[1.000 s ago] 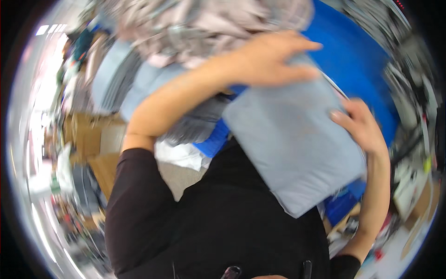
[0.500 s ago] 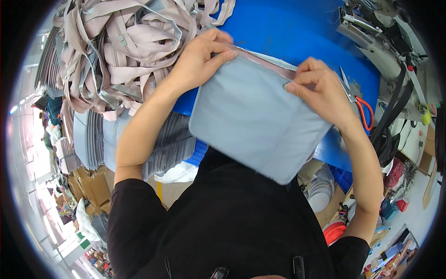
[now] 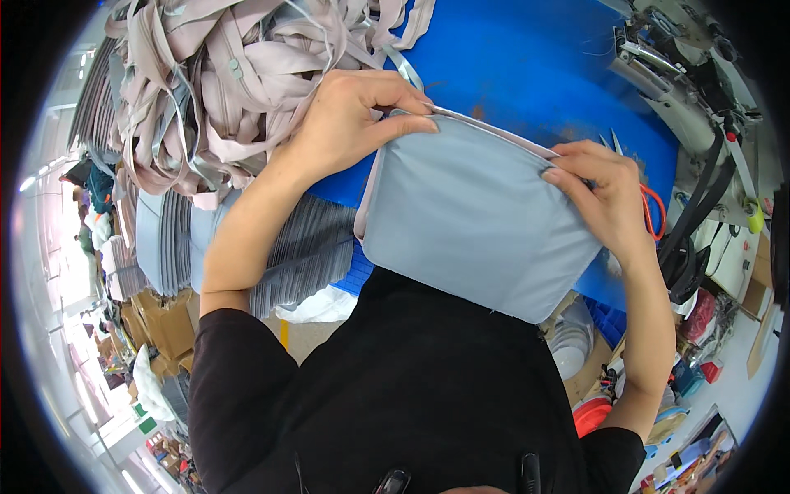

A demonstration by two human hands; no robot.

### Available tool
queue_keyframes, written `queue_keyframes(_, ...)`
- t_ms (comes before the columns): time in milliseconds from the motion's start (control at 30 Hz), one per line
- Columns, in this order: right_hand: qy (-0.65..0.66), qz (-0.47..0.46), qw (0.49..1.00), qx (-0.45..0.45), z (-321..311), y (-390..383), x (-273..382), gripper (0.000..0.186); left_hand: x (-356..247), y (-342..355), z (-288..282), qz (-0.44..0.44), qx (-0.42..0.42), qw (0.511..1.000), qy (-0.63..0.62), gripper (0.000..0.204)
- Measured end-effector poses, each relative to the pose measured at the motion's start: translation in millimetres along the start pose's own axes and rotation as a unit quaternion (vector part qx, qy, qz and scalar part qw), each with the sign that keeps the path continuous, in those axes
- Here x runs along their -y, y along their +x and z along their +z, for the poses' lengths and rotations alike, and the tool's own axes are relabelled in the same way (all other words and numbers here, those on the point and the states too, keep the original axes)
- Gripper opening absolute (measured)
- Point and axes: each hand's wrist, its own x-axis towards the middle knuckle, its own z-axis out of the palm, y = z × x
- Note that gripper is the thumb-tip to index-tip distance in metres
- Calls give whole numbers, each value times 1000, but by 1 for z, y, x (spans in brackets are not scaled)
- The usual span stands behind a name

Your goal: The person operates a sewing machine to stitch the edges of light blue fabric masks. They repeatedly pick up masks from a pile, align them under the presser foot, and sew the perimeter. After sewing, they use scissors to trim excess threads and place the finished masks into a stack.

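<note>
A blue-grey rectangular fabric panel (image 3: pixel 485 214) with rounded corners hangs tilted toward me over the near edge of the blue table. Pink fabric shows along its far edge and its left side, behind the blue-grey face. At the far left corner my left hand (image 3: pixel 362 115) pinches the edge between thumb and fingers. My right hand (image 3: pixel 605 189) pinches the same far edge near its right corner. The fingers behind the panel are partly hidden. Beyond my right hand lie scissors (image 3: pixel 654 212) with orange handles, partly covered by that hand.
A heap of pink and grey zipper strips (image 3: pixel 239 74) covers the table's left side. Stacks of grey fabric panels (image 3: pixel 304 247) stand below it. A sewing machine (image 3: pixel 666 74) is at the far right of the blue table (image 3: pixel 510 58). Cardboard boxes (image 3: pixel 160 329) stand lower left.
The panel has shifted slightly right and turned flatter, and its far edge has come nearer to me. Both hands moved with it, keeping their pinch. Pink fabric now shows along its left side.
</note>
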Motion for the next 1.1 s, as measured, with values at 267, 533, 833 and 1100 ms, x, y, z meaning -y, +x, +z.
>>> queue_keyframes(267, -20, -40, 998, -40, -10, -24, 12, 14, -27, -8, -11, 310, -46, 938, 148, 22)
queue_keyframes(533, -24, -45, 998, -41, -14, -28, 15, 19, -33, -10, -12, 320, -52, 935, 143, 21)
queue_keyframes(833, -24, -46, 998, -36, -15, -24, 19, 25, -32, -12, -11, 305, -73, 941, 125, 23)
queue_keyframes(1100, -13, -39, 998, -42, -22, -28, 19, 33, -45, -6, -13, 260, -68, 958, 98, 20)
